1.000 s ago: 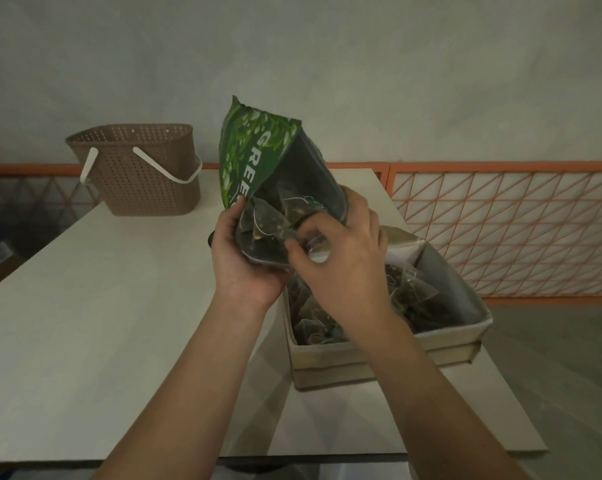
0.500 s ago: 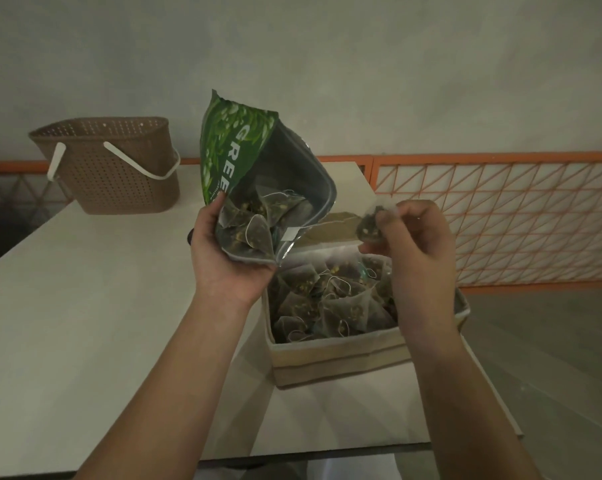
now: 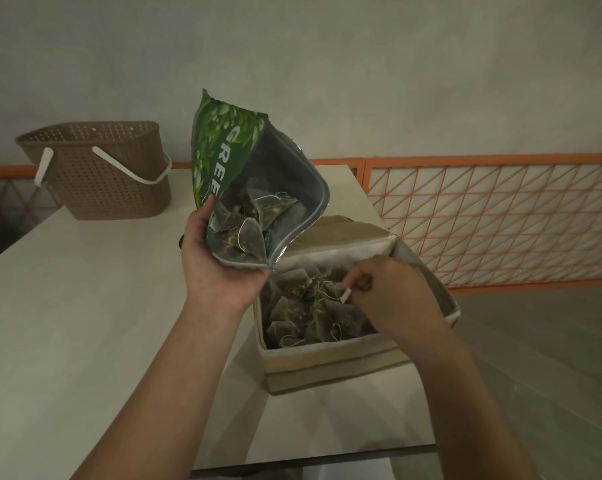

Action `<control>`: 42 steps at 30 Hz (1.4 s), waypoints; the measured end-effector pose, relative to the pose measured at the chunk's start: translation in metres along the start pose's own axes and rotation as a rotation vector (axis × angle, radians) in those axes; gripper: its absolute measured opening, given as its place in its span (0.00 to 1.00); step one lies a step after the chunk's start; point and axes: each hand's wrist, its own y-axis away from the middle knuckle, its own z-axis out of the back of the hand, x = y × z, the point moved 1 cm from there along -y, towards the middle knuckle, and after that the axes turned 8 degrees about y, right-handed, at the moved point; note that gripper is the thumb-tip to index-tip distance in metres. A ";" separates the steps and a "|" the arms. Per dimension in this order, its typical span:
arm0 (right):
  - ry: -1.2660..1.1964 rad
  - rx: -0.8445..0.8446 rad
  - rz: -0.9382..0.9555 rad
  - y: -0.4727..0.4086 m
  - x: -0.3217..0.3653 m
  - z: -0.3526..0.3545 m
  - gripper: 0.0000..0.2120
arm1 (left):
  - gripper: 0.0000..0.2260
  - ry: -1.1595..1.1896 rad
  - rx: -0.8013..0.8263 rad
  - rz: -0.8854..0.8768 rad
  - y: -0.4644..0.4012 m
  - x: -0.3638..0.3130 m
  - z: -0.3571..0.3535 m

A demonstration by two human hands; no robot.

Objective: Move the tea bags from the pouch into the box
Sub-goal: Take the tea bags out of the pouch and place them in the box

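White desk (image 3: 67, 323), filling the lower left of the frame. Brown perforated basket (image 3: 98, 174), upper left; its contents cannot be seen. Beige box (image 3: 327, 362), right of centre, filled with pyramid tea bags (image 3: 310, 313). Green pouch (image 3: 230, 161), centre, held open and tilted by the left hand (image 3: 216, 268), more bags visible inside. Right hand (image 3: 393, 296) lowered into the box, fingers (image 3: 353, 284) pinched on a bag's white tag.

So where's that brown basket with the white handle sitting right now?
In the head view the brown basket stands on the far left corner of the table, against the wall, well left of the green pouch held in the left hand.
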 end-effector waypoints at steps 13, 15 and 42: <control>-0.607 -0.202 0.202 0.005 0.079 -0.005 0.12 | 0.26 -0.044 0.005 -0.018 -0.002 -0.002 0.006; -0.565 -0.191 0.180 0.001 0.085 -0.011 0.13 | 0.26 -0.037 -0.007 -0.038 0.000 -0.001 0.004; -0.810 -0.104 -0.024 0.007 -0.003 0.024 0.09 | 0.24 0.017 -0.040 -0.006 -0.003 0.012 0.000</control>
